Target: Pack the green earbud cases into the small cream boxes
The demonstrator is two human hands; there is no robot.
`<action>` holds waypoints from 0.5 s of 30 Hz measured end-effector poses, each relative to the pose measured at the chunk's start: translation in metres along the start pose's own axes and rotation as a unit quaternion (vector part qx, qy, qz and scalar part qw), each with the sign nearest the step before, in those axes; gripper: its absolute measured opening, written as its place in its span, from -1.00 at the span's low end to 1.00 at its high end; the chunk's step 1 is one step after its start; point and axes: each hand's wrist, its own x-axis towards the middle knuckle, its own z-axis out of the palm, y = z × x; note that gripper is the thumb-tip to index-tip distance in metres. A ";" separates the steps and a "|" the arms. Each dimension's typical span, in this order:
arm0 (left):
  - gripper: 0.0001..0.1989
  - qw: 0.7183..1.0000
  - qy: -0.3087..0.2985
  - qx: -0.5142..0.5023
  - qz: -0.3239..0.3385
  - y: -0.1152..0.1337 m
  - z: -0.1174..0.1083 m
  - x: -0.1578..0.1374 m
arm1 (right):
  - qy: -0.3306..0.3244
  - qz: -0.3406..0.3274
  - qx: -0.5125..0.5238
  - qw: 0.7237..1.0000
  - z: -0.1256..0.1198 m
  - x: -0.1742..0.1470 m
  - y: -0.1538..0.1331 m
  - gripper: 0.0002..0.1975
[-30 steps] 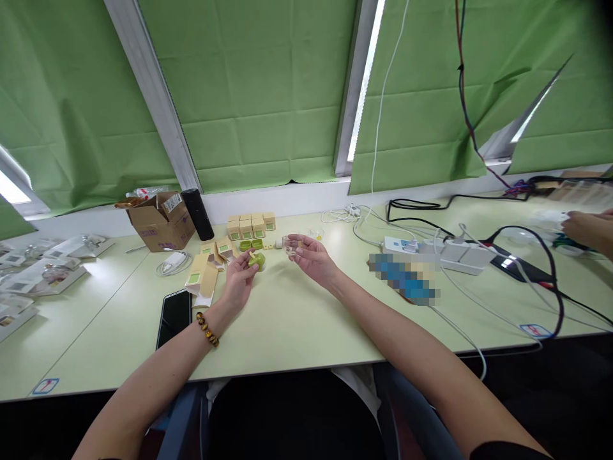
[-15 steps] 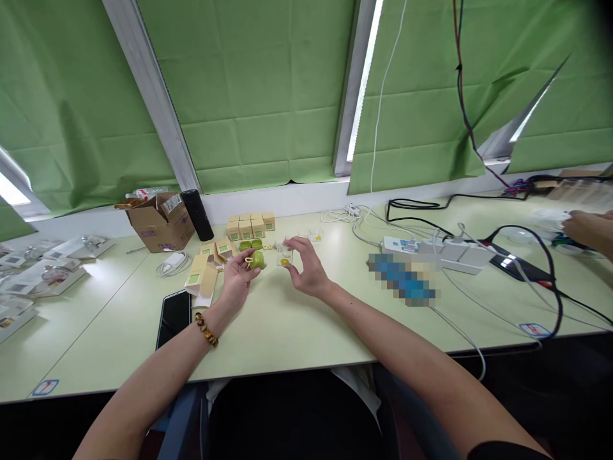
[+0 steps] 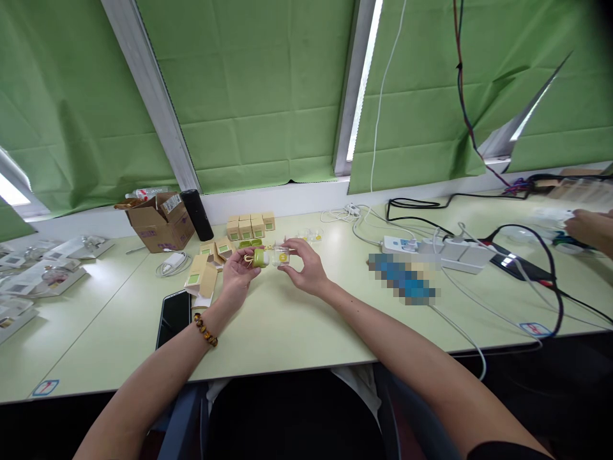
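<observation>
My left hand [image 3: 234, 275] is closed on a small green cap [image 3: 260, 258] with a cream cord loop sticking out at its left. In my right hand [image 3: 309, 269], thumb and fingertips pinch a small clear container [image 3: 281, 257] with a yellow mark on its end. The container lies sideways in the air, its left end meeting the cap's open side; whether it is inside cannot be made out. Just behind the hands are more green pieces [image 3: 250, 243] and several clear containers with yellow [image 3: 313, 236].
Small cream cartons [image 3: 251, 225] stand against the wall, and an opened carton [image 3: 202, 281] lies beside a phone [image 3: 174, 318]. Further left are a cardboard box [image 3: 160, 223] and a black cylinder [image 3: 196, 215]. Cables and a power strip [image 3: 453, 253] occupy the right. Another person's hand [image 3: 591, 229] is far right.
The clear container in my right hand has turned sideways and come up against the green cap. My left hand has turned the cap's open side toward it.
</observation>
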 end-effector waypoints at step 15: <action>-0.51 0.999 -0.026 -0.025 -0.027 0.002 0.000 -0.001 | -0.005 0.096 0.107 0.990 0.015 -0.004 -0.009 -0.51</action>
